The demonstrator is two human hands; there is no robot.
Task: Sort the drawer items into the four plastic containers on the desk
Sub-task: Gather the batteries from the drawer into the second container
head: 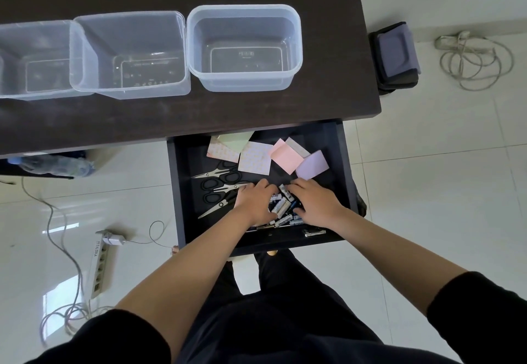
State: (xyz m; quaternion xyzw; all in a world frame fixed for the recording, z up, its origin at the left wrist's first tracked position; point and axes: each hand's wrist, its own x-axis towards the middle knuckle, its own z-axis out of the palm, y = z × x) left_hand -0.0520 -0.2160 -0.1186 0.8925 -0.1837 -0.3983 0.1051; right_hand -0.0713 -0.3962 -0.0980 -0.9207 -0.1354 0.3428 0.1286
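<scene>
Fingers point(258, 185) of both hands lie curved over the batteries point(281, 206) in the drawer point(182, 192), touching them.

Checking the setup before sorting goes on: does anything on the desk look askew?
Yes: the middle container leans tilted against the left container, overlapping its rim, while the right container sits flat.

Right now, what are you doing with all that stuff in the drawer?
A person stands over an open drawer under the desk. Both hands, the left hand and the right hand, are gathering a pile of batteries. Scissors and coloured paper notes lie beside them. The clear plastic containers on the desk look empty, so sorting has barely begun.
</scene>
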